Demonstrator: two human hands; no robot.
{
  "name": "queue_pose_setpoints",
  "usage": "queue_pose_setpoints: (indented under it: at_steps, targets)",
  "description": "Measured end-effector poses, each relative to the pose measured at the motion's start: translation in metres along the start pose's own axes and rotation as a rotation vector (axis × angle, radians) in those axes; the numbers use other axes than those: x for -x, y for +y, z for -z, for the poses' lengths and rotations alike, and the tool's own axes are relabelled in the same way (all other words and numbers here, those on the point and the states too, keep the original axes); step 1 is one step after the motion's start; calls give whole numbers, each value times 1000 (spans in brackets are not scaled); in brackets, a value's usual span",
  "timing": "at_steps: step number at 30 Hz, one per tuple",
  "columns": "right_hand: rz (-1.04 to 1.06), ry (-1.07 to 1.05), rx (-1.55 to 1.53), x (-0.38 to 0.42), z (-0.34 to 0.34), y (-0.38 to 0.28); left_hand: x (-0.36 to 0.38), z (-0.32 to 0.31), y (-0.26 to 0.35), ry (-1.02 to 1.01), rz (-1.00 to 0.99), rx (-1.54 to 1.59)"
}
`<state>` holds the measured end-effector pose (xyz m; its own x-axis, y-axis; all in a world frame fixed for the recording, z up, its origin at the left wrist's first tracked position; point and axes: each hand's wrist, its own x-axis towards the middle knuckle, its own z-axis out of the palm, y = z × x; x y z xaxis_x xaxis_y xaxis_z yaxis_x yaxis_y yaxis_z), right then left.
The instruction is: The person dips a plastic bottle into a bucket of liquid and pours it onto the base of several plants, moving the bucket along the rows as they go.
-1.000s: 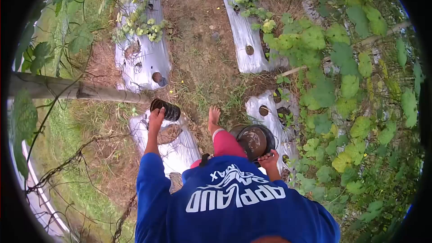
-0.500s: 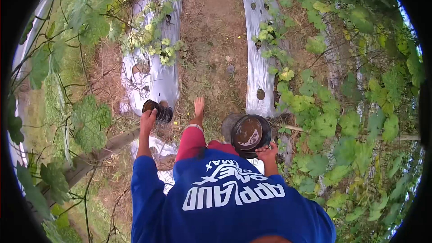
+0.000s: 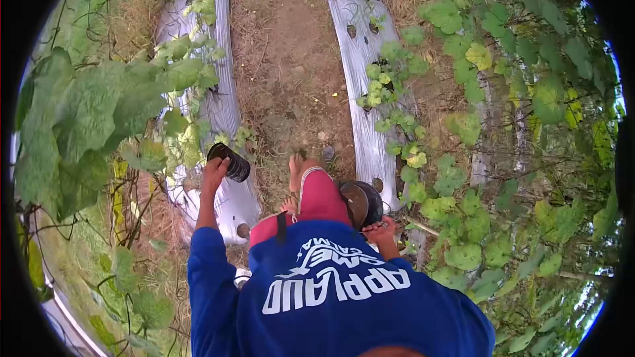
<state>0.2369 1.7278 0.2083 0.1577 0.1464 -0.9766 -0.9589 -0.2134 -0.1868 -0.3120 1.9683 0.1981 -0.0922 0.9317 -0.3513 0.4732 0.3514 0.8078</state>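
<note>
My left hand (image 3: 213, 173) is closed on a dark ribbed can (image 3: 231, 162), tilted on its side over the left plastic-covered bed. With fingers curled at its near edge, my right hand (image 3: 381, 230) grips a black bucket (image 3: 374, 206) beside my right leg. Brown contents show inside the bucket, though my raised knee in red trousers (image 3: 324, 197) covers part of it. The can's inside is hidden from me.
Silvery plastic-covered beds with planting holes run ahead on the left (image 3: 221, 86) and right (image 3: 357, 59). Between them lies a bare dirt path (image 3: 284, 46). Leafy vines (image 3: 463, 225) crowd the right side, and large leaves (image 3: 86, 125) hang close on the left.
I have stepped forward along the path, my right knee now raised in front of the bucket. Both the can and the bucket have come along in my hands.
</note>
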Motion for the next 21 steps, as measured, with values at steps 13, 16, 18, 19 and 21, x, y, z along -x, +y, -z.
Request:
queue_pose_setpoints:
  at_steps: [13, 16, 18, 19, 21]
  targets:
    - [-15, 126, -54, -36, -327, -50, -355, 1, 125, 36, 7, -245]
    - [-74, 30, -90, -63, -379, -66, -424, 8, 191, 0, -3, -201]
    - [-63, -29, -96, -68, -427, -78, -472, 11, 225, -24, -26, -227]
    - [-46, -90, -94, -73, -451, -83, -496, 13, 244, -44, -47, -245]
    - [-28, -110, -94, -79, -496, -93, -543, 17, 273, -44, -119, -248]
